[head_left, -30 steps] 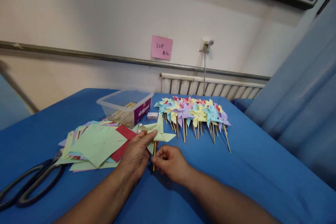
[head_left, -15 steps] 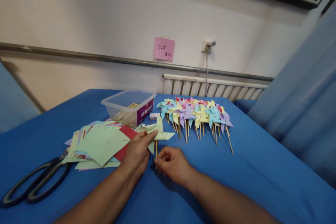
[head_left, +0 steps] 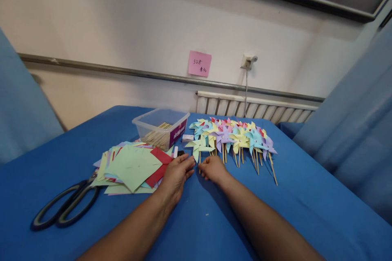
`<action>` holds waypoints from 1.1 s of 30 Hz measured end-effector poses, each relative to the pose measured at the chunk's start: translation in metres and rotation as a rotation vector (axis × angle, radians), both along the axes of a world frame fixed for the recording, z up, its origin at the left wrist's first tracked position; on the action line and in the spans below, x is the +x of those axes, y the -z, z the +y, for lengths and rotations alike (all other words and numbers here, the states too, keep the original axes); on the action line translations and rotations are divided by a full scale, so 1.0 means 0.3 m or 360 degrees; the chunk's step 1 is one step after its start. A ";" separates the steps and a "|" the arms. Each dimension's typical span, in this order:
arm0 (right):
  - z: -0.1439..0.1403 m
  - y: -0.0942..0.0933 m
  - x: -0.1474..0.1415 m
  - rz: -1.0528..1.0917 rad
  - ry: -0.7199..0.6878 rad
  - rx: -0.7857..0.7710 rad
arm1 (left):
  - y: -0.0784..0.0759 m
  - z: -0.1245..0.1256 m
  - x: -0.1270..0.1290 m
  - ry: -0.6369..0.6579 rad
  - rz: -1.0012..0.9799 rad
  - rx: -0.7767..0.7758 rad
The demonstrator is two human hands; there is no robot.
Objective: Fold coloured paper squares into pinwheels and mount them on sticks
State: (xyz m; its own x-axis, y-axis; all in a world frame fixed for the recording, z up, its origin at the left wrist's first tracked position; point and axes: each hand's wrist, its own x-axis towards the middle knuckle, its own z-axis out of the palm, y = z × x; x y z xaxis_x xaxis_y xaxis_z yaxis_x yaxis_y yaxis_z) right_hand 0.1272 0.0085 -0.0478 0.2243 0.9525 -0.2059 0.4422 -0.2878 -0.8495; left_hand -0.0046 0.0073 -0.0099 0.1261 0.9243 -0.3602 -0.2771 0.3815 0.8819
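"How far is it, from your side?"

"Quite far, I judge. From the hands, a group of paper pinwheels (head_left: 239, 139) is between one and two o'clock, already on sticks. At twelve o'clock is the green pinwheel (head_left: 200, 145), close beside this group; it too looks complete."

"And the grip?"

"I see the right hand (head_left: 213, 168) pinching its stick (head_left: 200, 157) near the bottom. The left hand (head_left: 177, 171) is spread, with nothing visible in it."

"What is left?"

"Loose paper sheets (head_left: 134, 167) at nine o'clock, and wooden sticks (head_left: 158, 135) inside the plastic tub (head_left: 179, 131), toward eleven. I cannot count them."
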 end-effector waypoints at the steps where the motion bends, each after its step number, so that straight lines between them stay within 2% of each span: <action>1: 0.008 -0.001 0.001 -0.0051 -0.0008 -0.0012 | 0.001 -0.001 0.000 0.0015 0.0010 -0.0001; 11: 0.052 -0.025 0.011 -0.0480 -0.0078 -0.0028 | 0.007 -0.020 0.003 0.0117 0.0025 0.0008; 18: 0.018 -0.033 -0.001 -0.0670 -0.0025 0.0074 | 0.018 -0.030 0.007 0.0191 0.0092 0.0084; 33: 0.015 -0.035 0.008 -0.0700 0.0036 0.0121 | 0.016 -0.037 0.013 0.0276 0.0124 0.0168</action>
State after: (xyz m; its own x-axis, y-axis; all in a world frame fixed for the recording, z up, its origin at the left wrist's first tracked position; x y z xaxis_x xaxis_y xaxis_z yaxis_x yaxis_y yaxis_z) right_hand 0.1296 0.0130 -0.0372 0.2959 0.9551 -0.0160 0.7607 -0.2457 -0.6009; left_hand -0.0006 -0.0037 -0.0147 0.2619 0.9243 -0.2775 -0.1450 0.3220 0.9356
